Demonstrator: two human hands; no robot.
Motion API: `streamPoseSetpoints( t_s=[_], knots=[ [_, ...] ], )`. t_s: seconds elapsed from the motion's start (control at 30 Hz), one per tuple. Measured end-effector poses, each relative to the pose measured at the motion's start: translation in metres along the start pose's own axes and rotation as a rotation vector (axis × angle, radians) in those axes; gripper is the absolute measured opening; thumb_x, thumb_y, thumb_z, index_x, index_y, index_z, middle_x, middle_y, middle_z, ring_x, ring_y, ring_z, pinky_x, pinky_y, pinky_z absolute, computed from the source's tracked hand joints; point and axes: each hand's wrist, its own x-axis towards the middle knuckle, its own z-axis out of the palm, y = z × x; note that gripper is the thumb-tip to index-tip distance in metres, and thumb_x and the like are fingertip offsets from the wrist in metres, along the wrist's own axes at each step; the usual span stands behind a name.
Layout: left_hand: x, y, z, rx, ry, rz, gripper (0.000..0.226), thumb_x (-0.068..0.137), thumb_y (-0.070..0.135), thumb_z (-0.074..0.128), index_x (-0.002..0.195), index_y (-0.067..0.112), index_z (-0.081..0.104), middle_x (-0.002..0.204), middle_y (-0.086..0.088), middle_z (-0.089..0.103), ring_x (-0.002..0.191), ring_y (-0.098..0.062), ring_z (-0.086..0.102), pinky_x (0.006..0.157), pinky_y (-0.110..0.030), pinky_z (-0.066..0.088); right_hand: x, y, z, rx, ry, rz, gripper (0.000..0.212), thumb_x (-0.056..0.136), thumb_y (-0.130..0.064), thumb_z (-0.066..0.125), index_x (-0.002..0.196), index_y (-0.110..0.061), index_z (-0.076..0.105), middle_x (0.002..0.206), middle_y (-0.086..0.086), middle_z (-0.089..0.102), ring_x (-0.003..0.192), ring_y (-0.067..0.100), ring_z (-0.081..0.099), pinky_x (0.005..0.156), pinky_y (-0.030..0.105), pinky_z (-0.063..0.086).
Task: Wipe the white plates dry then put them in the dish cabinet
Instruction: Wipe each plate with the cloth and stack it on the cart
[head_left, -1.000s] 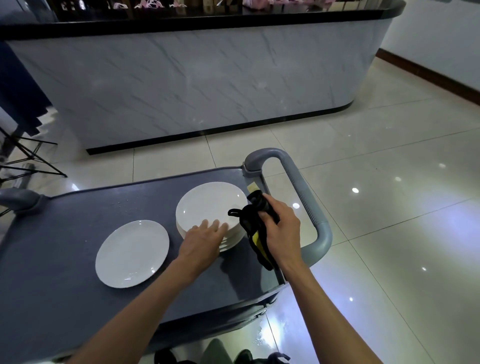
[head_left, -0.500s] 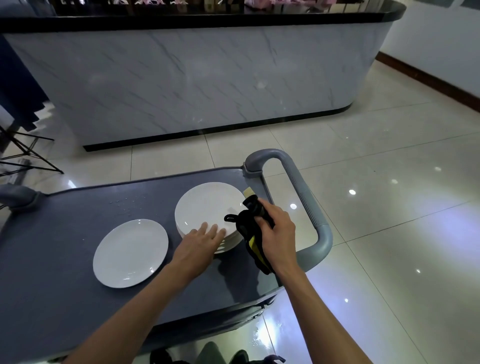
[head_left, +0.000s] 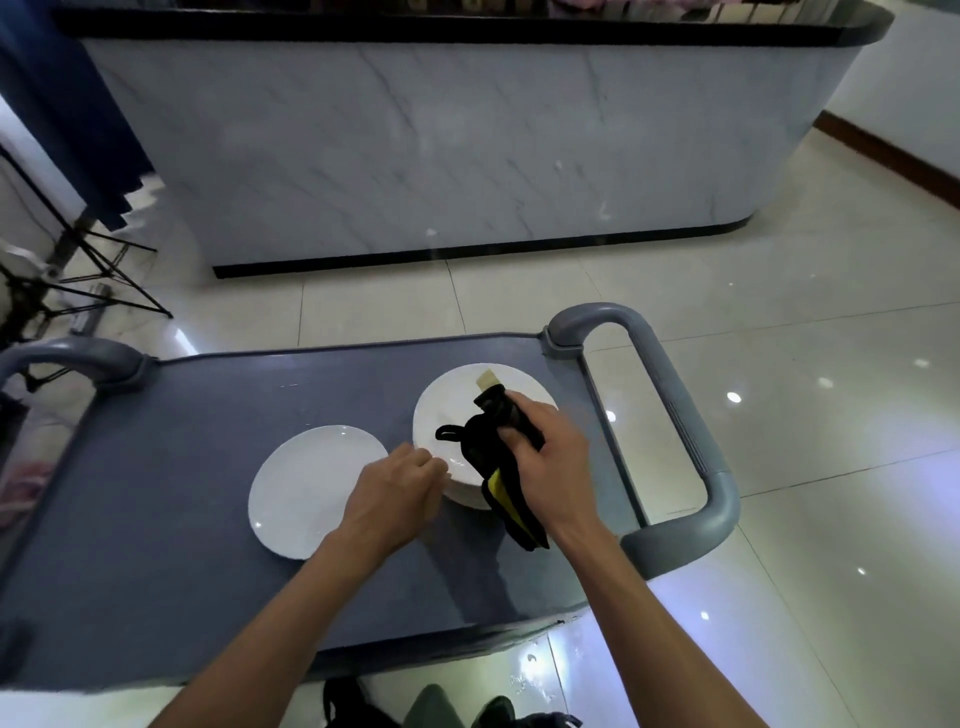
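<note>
Here, left hand (head_left: 395, 493) fingers (head_left: 434, 467) seemingly at plate stack (head_left: 457, 410) rim

1. A cart (head_left: 156, 519) stands near, with a handle (head_left: 675, 415) at its right end and another handle (head_left: 67, 358) at its far left corner.
2. On the cart, a stack of plates (head_left: 457, 410) sits toward the right; a single plate (head_left: 306, 488) lies just left of it.
3. The left hand (head_left: 395, 493) is at the stack's near-left edge.
4. The right hand (head_left: 550, 467), over the stack's near-right side, holds a cloth (head_left: 498, 467).
5. A counter (head_left: 467, 145) stands far behind the cart.
6. A tripod (head_left: 78, 270) is at the far left.
</note>
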Motion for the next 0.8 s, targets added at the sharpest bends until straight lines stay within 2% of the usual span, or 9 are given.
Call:
streamPoseSetpoints(
  t_s=[0.1, 0.2, 0.33, 0.4, 0.47, 0.57, 0.63, 0.73, 0.8],
  knots=[
    [-0.014, -0.029, -0.006, -0.005, -0.031, -0.140, 0.009, 0.087, 0.026, 0.071, 0.080, 0.020, 0.071, 0.076, 0.000, 0.067, 0.072, -0.026, 0.064, 0.049, -0.035, 0.050, 0.005, -0.015, 0.026, -0.030, -0.045, -0.012, 0.047, 0.090, -0.013, 0.066, 0.122, -0.047, 0.057, 0.101, -0.031, 0.062, 0.105, -0.001, 0.058, 0.095, 0.017, 0.043],
    [-0.033, -0.061, -0.011, -0.027, -0.049, -0.310, 0.006, 0.089, 0.023, 0.068, 0.085, 0.020, 0.072, 0.079, 0.000, 0.068, 0.079, -0.028, 0.065, 0.054, -0.038, 0.050, 0.009, -0.032, 0.058, -0.049, -0.080, -0.062, 0.050, 0.086, -0.013, 0.067, 0.118, -0.050, 0.054, 0.095, -0.037, 0.059, 0.097, -0.013, 0.053, 0.087, 0.004, 0.036],
    [-0.062, -0.108, -0.017, -0.089, -0.035, -0.490, 0.011, 0.091, 0.021, 0.066, 0.097, 0.019, 0.075, 0.090, -0.001, 0.071, 0.090, -0.030, 0.066, 0.066, -0.038, 0.051, 0.012, -0.050, 0.106, -0.039, -0.178, -0.070, 0.052, 0.084, -0.015, 0.067, 0.120, -0.050, 0.055, 0.097, -0.031, 0.063, 0.095, -0.009, 0.055, 0.083, 0.005, 0.038],
    [-0.075, -0.131, -0.017, -0.143, -0.034, -0.627, 0.017, 0.093, 0.023, 0.063, 0.105, 0.022, 0.074, 0.100, 0.000, 0.072, 0.099, -0.029, 0.065, 0.076, -0.036, 0.048, 0.013, -0.055, 0.133, -0.036, -0.224, -0.083, 0.053, 0.083, -0.012, 0.069, 0.120, -0.047, 0.057, 0.095, -0.036, 0.061, 0.093, -0.015, 0.056, 0.082, 0.003, 0.038],
    [-0.088, -0.153, -0.015, -0.229, -0.045, -0.775, 0.017, 0.093, 0.024, 0.063, 0.105, 0.022, 0.074, 0.101, 0.001, 0.072, 0.098, -0.027, 0.065, 0.075, -0.031, 0.044, 0.014, -0.058, 0.159, -0.041, -0.276, -0.083, 0.049, 0.083, -0.010, 0.070, 0.121, -0.039, 0.063, 0.094, -0.032, 0.062, 0.093, -0.018, 0.055, 0.082, 0.002, 0.038],
    [-0.105, -0.185, -0.011, -0.409, -0.046, -0.967, 0.013, 0.089, 0.021, 0.062, 0.088, 0.019, 0.075, 0.087, -0.002, 0.074, 0.086, -0.026, 0.068, 0.066, -0.028, 0.041, 0.016, -0.057, 0.198, -0.087, -0.390, -0.064, 0.041, 0.084, -0.010, 0.070, 0.120, -0.029, 0.069, 0.100, -0.022, 0.067, 0.097, -0.005, 0.060, 0.087, 0.014, 0.045],
    [-0.114, -0.202, -0.005, -0.514, -0.057, -1.042, 0.016, 0.088, 0.019, 0.063, 0.095, 0.016, 0.076, 0.091, -0.004, 0.075, 0.090, -0.025, 0.069, 0.072, -0.028, 0.046, 0.017, -0.058, 0.221, -0.160, -0.461, -0.040, 0.039, 0.086, -0.013, 0.070, 0.123, -0.026, 0.070, 0.108, -0.009, 0.071, 0.101, 0.012, 0.062, 0.090, 0.027, 0.048],
    [-0.121, -0.219, 0.003, -0.597, -0.152, -1.081, 0.029, 0.088, 0.021, 0.065, 0.115, 0.017, 0.073, 0.111, -0.003, 0.075, 0.108, -0.023, 0.067, 0.091, -0.030, 0.048, 0.017, -0.057, 0.250, -0.206, -0.477, -0.070, 0.032, 0.085, -0.012, 0.067, 0.112, -0.028, 0.070, 0.102, -0.010, 0.071, 0.095, 0.012, 0.059, 0.084, 0.012, 0.041],
    [-0.122, -0.226, 0.008, -0.659, -0.196, -1.076, 0.033, 0.087, 0.025, 0.066, 0.119, 0.018, 0.072, 0.114, -0.001, 0.074, 0.112, -0.021, 0.066, 0.094, -0.030, 0.049, 0.016, -0.055, 0.263, -0.227, -0.487, -0.089, 0.023, 0.083, -0.011, 0.065, 0.099, -0.028, 0.068, 0.092, -0.011, 0.069, 0.087, 0.010, 0.059, 0.079, 0.017, 0.043]
  ],
)
